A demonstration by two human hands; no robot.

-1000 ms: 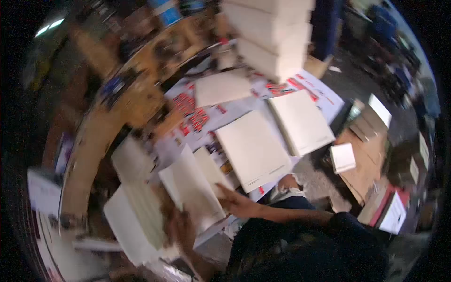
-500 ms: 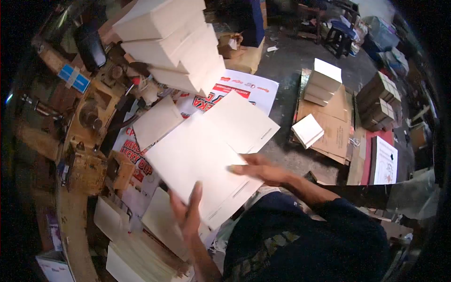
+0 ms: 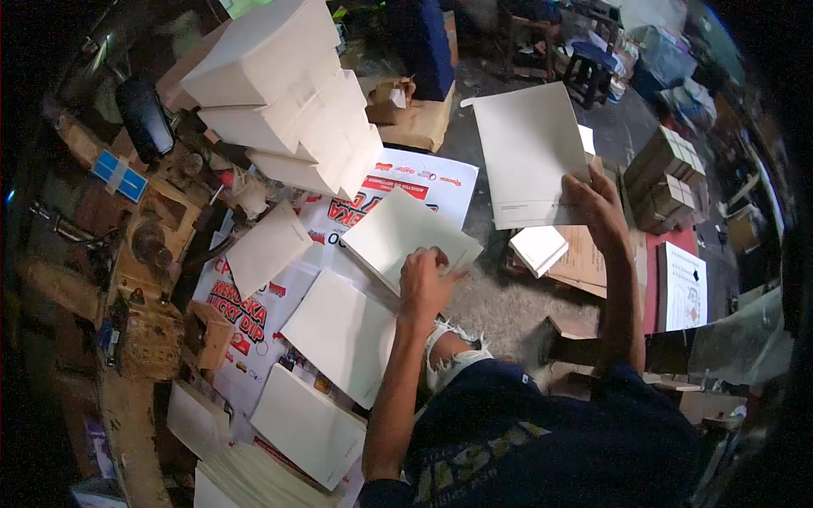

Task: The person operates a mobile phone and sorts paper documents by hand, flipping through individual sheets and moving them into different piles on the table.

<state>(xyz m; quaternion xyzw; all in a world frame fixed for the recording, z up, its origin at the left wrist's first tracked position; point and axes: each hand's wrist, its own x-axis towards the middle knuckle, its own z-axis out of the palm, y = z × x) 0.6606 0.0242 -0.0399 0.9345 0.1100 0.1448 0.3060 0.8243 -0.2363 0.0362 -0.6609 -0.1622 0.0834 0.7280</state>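
My right hand (image 3: 598, 205) is raised on the right, closed on the lower corner of white paper sheets (image 3: 529, 148) with small print along the bottom edge. The sheets stand nearly upright, and their far top corner curls. Over the near edge of a white paper pile (image 3: 394, 229) is my left hand (image 3: 426, 288), its fingers loosely curled and the thumb apart from them. Nearer to me lie another paper pile (image 3: 343, 326) and a further one (image 3: 309, 423), both on a printed poster (image 3: 241, 326). A smaller pile (image 3: 269, 247) lies farther left.
A tall stack of paper blocks (image 3: 279, 102) rises at the back left. Wooden machine parts (image 3: 152, 262) line the left side. More paper (image 3: 254, 483) fans out at the bottom left. Tied bundles (image 3: 669, 173) and a small white block (image 3: 539, 247) on cardboard stand to the right.
The white sheets held between both hands have gone up and right in my right hand alone. My left hand has let go and moved over the pile. The nearer piles are now uncovered.
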